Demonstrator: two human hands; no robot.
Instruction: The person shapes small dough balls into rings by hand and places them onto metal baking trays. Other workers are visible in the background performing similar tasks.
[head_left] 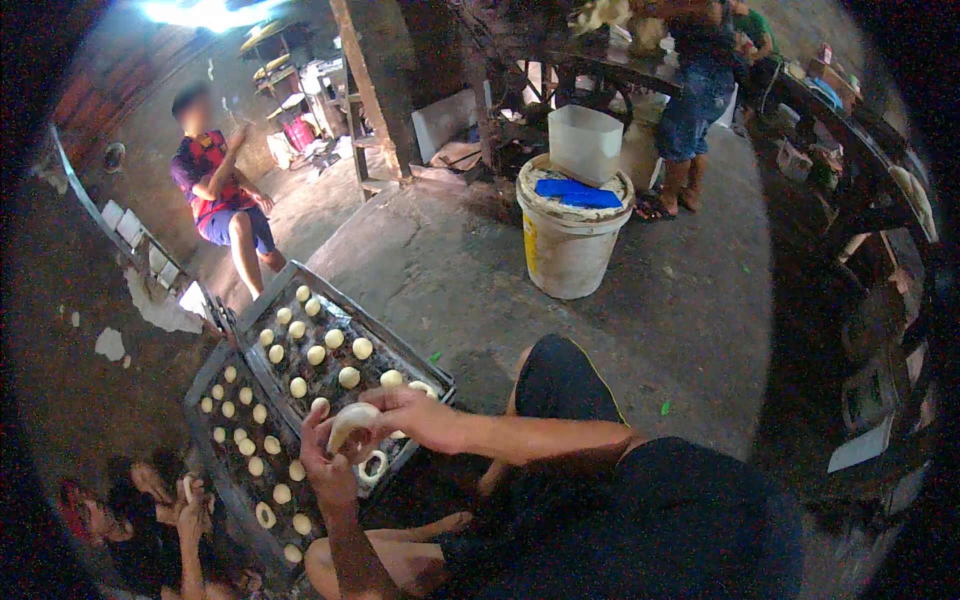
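Both my hands hold a curved piece of pale dough [352, 424], stretched into what looks like a ring, just above the near end of the right-hand baking tray [375, 325]. My left hand [328, 462] grips its near left side with the fingers curled. My right hand [408, 414] pinches its right side. Several round dough balls [316, 355] sit spaced out on this tray. A shaped dough ring [373, 467] lies at its near corner, beside my hands. My right hand hides some of the balls.
A second dark tray [238, 482] with dough balls and a dough ring [265, 515] adjoins on the left. At lower left, a co-worker's hands [190, 512] hold a dough piece. A white bucket [567, 245] carries a clear container [584, 145]. Other people are further back.
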